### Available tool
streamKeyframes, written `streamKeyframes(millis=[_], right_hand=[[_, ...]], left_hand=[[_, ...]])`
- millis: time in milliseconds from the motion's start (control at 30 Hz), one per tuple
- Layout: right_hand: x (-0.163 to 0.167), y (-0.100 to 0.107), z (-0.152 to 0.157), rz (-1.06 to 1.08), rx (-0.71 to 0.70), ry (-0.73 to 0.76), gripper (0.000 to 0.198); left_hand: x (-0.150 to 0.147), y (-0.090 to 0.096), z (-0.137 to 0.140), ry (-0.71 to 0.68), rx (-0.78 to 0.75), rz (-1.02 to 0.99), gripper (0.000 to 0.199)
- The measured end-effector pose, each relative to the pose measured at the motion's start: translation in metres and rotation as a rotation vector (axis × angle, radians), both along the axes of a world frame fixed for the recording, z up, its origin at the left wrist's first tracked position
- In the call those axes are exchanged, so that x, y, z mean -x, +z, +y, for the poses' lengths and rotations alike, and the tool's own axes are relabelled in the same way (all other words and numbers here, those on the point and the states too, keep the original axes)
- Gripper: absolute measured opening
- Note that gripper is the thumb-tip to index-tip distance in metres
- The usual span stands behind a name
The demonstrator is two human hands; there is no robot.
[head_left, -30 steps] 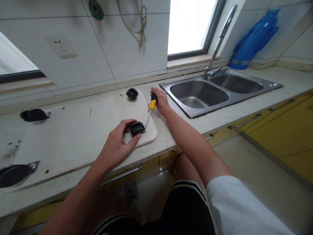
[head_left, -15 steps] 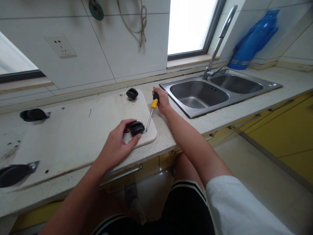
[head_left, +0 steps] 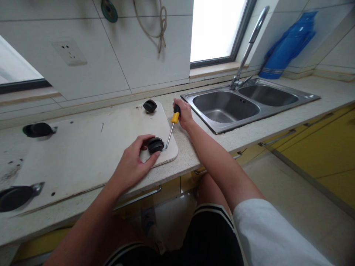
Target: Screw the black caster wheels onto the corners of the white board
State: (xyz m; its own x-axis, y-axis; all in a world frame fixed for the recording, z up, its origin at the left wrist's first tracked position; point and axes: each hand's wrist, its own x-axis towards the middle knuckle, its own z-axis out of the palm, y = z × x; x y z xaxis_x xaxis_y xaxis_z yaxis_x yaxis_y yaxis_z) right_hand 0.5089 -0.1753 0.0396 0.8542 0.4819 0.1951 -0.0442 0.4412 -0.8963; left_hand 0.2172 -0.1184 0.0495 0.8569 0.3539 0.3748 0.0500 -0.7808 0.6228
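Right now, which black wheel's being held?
The black caster wheel at the near right corner of the white board; the left hand grips only it.

Black caster [head_left: 155,145] (yellow-and-black screwdriver [head_left: 175,117])

The board [head_left: 124,129] looks smooth and matt; its casters [head_left: 155,146] are dull-sheened plastic. At the board's right end, the screwdriver [head_left: 175,118] has a shiny metal shank [head_left: 170,135] and plastic handle [head_left: 176,112]. Right of the board, the sink [head_left: 222,128] is satin metal, the faucet [head_left: 251,42] glossier.
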Motion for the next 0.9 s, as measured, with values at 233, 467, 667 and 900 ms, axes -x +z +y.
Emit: streamKeyframes(millis=[233,467,667,900], right_hand=[[0.0010,-0.0011,0.0005,-0.008,-0.009,0.016,0.050],[0.0031,-0.0011,0.0018,-0.016,-0.018,0.031,0.050],[0.0034,-0.0005,0.0020,-0.014,-0.022,0.031,0.051],[0.0026,-0.0022,0.0031,-0.010,-0.047,0.033,0.050]], left_hand=[[0.0007,-0.0002,0.0014,-0.002,-0.009,-0.005,0.048],[-0.0006,-0.0015,0.0020,-0.001,-0.009,-0.006,0.048],[-0.0001,-0.0024,0.0025,-0.002,-0.008,-0.007,0.049],[-0.0006,0.0004,0.0012,-0.006,-0.014,-0.011,0.046]])
